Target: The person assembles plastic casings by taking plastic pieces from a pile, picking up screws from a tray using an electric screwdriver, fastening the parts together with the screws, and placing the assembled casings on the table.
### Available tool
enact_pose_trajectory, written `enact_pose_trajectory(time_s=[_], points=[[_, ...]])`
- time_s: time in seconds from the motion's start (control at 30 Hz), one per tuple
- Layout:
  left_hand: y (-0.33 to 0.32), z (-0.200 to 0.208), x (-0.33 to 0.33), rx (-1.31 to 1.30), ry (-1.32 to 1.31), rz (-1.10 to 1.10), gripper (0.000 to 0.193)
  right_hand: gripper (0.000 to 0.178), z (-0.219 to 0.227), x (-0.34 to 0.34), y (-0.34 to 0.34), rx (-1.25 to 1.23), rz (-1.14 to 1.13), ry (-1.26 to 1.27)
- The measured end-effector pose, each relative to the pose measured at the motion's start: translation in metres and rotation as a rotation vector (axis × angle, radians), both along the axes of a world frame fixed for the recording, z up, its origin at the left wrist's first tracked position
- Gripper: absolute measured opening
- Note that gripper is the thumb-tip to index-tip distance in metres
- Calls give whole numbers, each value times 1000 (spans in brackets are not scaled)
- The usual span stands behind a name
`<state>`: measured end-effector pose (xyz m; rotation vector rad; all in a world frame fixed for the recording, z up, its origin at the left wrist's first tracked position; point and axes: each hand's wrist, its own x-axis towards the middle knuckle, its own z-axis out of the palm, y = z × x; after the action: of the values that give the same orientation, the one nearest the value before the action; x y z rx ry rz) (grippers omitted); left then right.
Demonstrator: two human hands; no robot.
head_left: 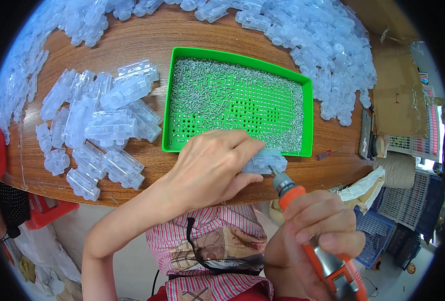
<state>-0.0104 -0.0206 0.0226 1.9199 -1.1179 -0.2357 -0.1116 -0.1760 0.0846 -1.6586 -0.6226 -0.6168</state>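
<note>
1. Tray [308, 120]: bright green, dotted with holes.
2. Screws [202, 85]: silver.
3. Housings [109, 125]: clear, pale blue.
4. Screwdriver [307, 220]: orange and grey.
5. Table [147, 40]: brown wood grain.
6. Apron [217, 236]: red-white stripes.

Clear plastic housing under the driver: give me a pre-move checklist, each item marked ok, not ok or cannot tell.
1. Left hand grips the clear plastic housing at the table edge: ok.
2. Right hand wraps the orange electric screwdriver: ok.
3. Bit tip touches the housing: ok.
4. Screw seated under the bit: cannot tell, too small.
5. Green tray holds plenty of small screws: ok.
6. More clear housings piled at the left: ok.
</note>
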Motion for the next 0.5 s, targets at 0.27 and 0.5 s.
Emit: enact_pose_trajectory(time_s=[0.27, 0.5], points=[[-4, 2, 3, 18, 21, -24, 41, 78, -10, 4, 19, 62, -143, -209], [-1, 2, 5, 22, 26, -14, 39, 83, -9, 5, 18, -21, -107, -172]])
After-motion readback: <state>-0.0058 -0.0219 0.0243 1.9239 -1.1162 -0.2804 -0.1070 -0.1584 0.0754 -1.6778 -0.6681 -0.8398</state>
